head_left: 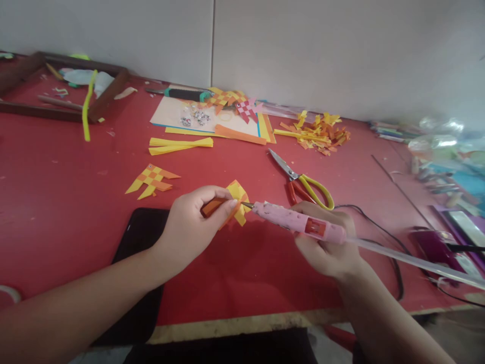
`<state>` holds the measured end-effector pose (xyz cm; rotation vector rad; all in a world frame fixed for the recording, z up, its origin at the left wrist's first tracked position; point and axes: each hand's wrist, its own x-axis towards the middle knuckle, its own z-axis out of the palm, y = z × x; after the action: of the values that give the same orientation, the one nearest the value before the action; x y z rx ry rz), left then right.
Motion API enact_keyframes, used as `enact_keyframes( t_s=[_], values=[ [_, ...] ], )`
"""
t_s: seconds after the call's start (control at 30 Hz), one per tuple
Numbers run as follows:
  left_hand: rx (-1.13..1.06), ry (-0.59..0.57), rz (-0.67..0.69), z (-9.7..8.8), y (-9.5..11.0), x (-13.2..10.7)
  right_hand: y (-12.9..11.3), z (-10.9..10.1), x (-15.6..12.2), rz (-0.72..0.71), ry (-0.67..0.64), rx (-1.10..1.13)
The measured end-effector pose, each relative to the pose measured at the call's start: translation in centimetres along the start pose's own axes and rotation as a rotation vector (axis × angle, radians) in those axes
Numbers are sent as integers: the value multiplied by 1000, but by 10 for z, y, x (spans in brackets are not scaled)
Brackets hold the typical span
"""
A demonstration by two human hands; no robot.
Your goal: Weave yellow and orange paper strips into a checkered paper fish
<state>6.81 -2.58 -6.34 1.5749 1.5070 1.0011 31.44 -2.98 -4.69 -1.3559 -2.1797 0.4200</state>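
Note:
Between its thumb and fingers, my left hand [204, 215] pinches a woven paper fish [239, 192] in yellow and orange. Wrapped round a pink hot glue gun [288, 218] is my right hand [329, 247]; a clear glue stick [413, 260] runs out of its back end. The metal nozzle meets the paper near my left thumb tip; whether it touches I cannot tell. A finished-looking woven paper fish [152, 178] with a small eye lies left of my hands. Scissors [299, 179] with yellow and red handles rest beyond my right hand.
A dark phone [140, 237] lies under my left forearm. Farther back are yellow paper strips [180, 145], a paper stack [172, 115], pliers [185, 94] and paper scraps [322, 134]. A brown frame [109, 96] stands back left. A black cord [397, 275] curves at the right.

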Motion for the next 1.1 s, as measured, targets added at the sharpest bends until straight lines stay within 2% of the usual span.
enact_keyframes(
  t_s=[0.1,0.2,0.27,0.43,0.5,0.57,0.63,0.67,0.77,0.83,1.1],
  values=[
    [-42,24,-5,-1,1,1,3,-3,2,-14,81,-59],
    [-137,12,-49,0,-2,3,9,-5,4,60,217,-144],
    [-221,-29,-98,1,-4,4,16,-3,6,96,184,-225],
    [-347,-226,-202,3,-4,2,27,6,8,41,-69,-363],
    [-348,-300,-203,3,-3,2,26,8,8,35,-70,-365],
    [-321,-328,-183,3,-1,2,19,8,8,18,51,-363],
    [-291,-342,-149,4,0,2,10,7,8,-48,173,-295],
    [-283,-355,-132,5,0,2,4,7,8,-108,191,-236],
    [-302,-410,-124,6,1,2,-9,8,7,-347,104,-90],
    [-319,-427,-113,5,1,1,-14,11,7,-442,85,-73],
    [-430,-514,-136,4,1,1,-16,15,9,-468,137,-74]
  ],
)
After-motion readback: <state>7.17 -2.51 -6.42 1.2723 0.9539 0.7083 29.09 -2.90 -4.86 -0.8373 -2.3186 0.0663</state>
